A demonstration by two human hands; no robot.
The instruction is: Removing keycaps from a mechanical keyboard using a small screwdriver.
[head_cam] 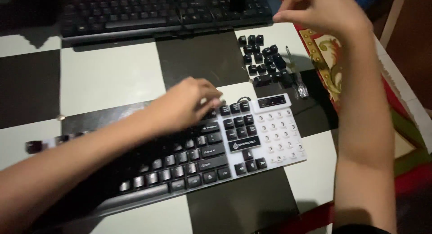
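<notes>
Keycap removal under way: the left hand (191,103) rests, fingers curled, on the top rows of a white keyboard (270,159) whose number pad is already bare, while the right hand (321,11), loosely closed, grip unclear, hovers beyond the loose keycaps (265,60) behind the keyboard. A black label strip sits above the pad.

Left hand (186,103) hides keys beneath; black keyboard (166,11) cut off at top edge.
</notes>
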